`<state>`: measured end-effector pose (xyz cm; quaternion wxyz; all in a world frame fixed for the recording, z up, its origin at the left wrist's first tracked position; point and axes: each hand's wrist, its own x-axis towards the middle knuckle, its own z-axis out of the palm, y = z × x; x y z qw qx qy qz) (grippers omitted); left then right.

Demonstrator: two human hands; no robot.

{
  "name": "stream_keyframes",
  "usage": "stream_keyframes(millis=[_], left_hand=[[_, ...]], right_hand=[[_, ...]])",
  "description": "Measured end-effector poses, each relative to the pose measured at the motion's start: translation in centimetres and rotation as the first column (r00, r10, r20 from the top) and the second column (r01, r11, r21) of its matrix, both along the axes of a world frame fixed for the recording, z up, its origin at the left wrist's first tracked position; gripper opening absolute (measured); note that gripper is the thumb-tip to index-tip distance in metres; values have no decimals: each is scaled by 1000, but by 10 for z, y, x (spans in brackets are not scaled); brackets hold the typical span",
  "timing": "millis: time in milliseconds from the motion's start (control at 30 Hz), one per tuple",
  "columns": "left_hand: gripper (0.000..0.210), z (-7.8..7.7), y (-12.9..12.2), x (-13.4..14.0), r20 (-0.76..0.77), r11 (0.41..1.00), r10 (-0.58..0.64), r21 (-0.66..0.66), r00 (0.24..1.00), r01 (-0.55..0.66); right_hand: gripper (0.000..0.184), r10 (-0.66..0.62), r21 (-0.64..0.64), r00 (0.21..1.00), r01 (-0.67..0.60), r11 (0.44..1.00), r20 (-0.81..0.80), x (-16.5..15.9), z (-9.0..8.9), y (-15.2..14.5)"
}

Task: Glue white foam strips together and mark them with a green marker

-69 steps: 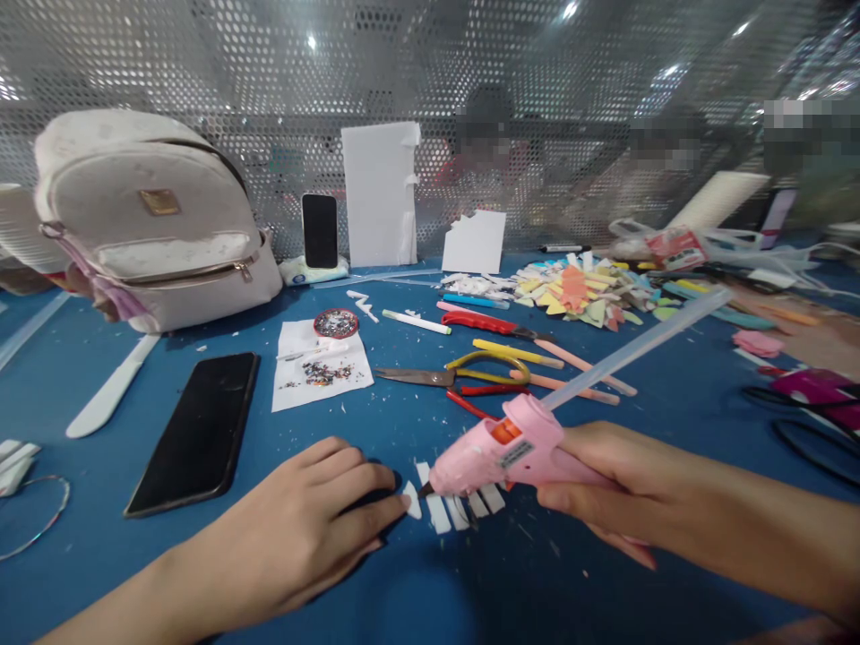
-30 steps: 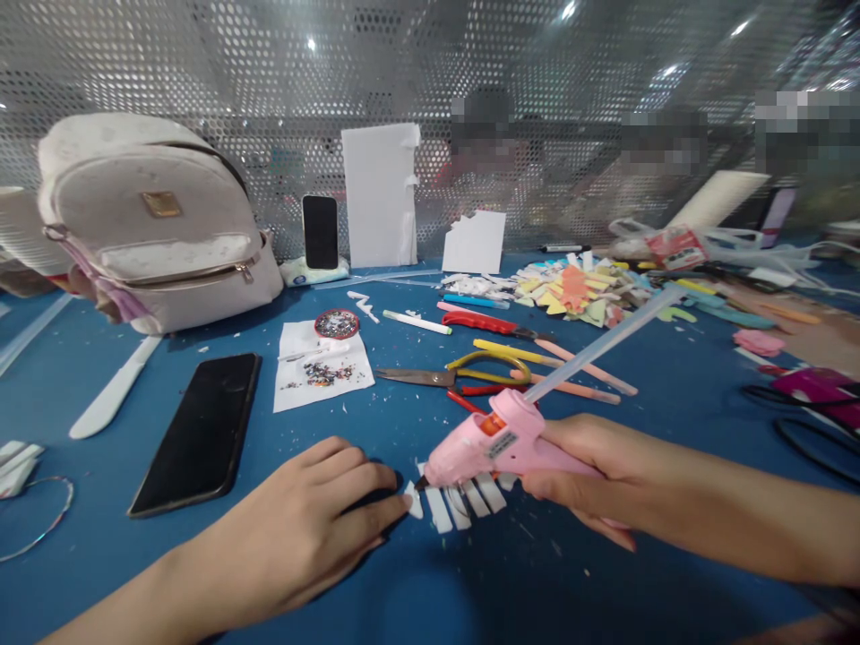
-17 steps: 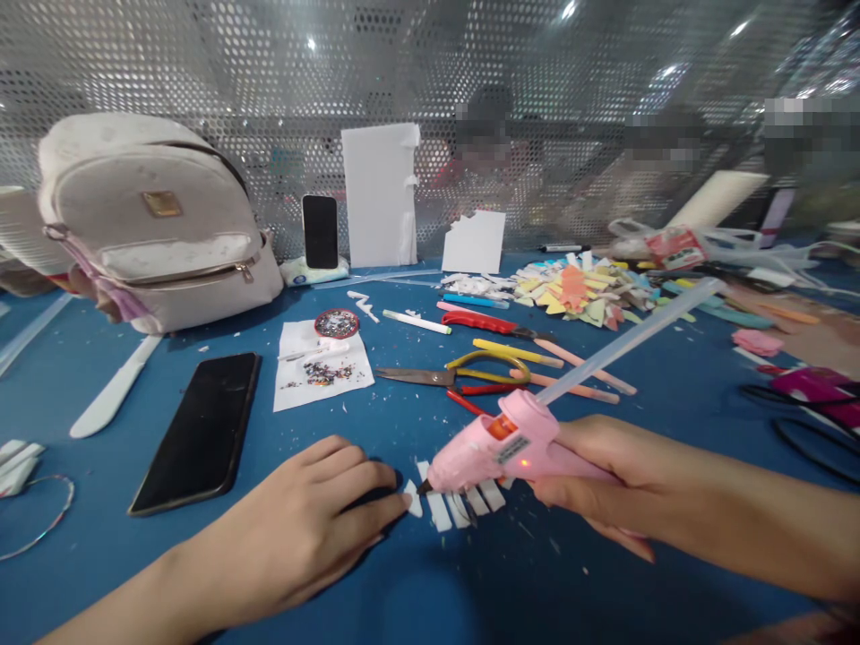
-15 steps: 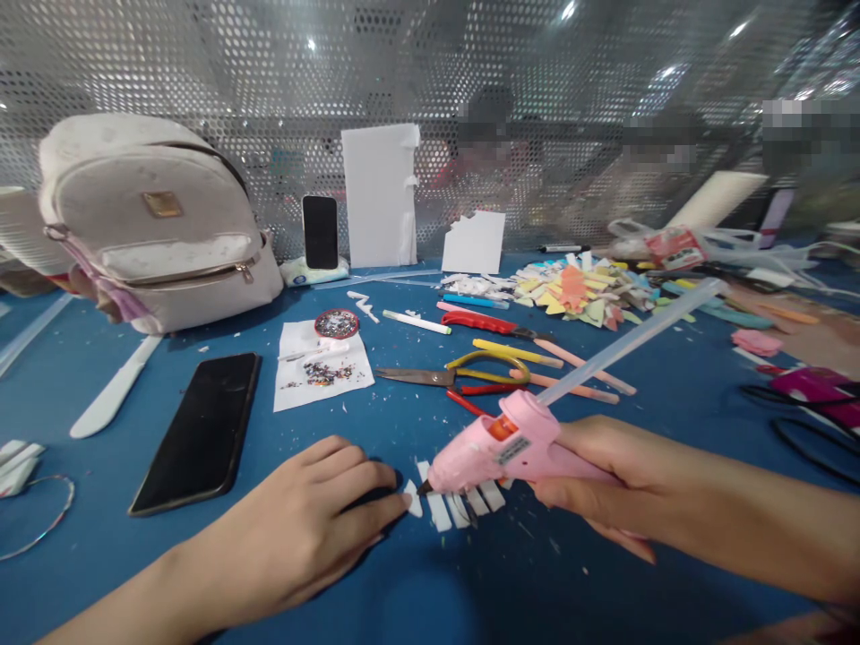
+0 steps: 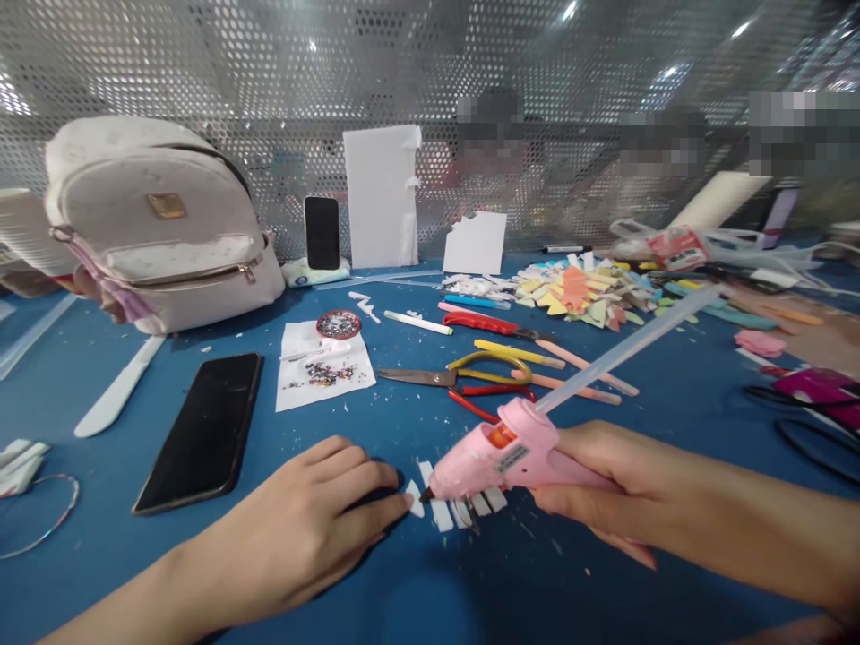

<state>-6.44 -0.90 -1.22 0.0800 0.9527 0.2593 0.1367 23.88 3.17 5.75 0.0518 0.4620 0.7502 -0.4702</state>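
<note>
My right hand (image 5: 605,488) is wrapped around the handle of a pink hot glue gun (image 5: 497,452). A long clear glue stick (image 5: 624,349) juts up from its back end. The dark nozzle points down-left, close to or on a small pointed white piece (image 5: 415,500); exact contact cannot be made out. My left hand (image 5: 329,515) rests on the table with fingers stretched out and apart, its index fingertip touching that piece's left edge. A row of small white strips (image 5: 442,514) lies under the gun, partly hidden by it.
Beyond the gun lie scissors (image 5: 420,377), red-handled pliers (image 5: 480,322) and several pens. Coloured scraps (image 5: 574,285) are heaped behind them. On the left are a black phone (image 5: 202,434), a white plastic knife (image 5: 121,390) and a backpack (image 5: 161,255). A paper (image 5: 296,358) holds dark bits.
The whole view has shifted very slightly. Both hands, the glue gun and the small white piece keep nearly the same positions.
</note>
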Motion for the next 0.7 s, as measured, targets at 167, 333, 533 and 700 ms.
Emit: stream_keyframes(millis=[167,333,533,700], left_hand=[[34,0,-1,0,4,1000,1,4,1000,-1],[33,0,0,0,9,1000,2,6,1000,-2],[35,-1,-1,-1,-1,1000,4,-8,1000,-4],[35,0,0,-1,1,1000,3,-10,1000,-3]], right_hand=[[51,-25,43,1000,25,999,-6,-1,-1,-2],[56,-7,36,999,5,999,49,3,-5,0],[57,-6,-18,999,7,1000,52,8,-13,6],[54,-7,3,1000,7,1000,10,9,-14,7]])
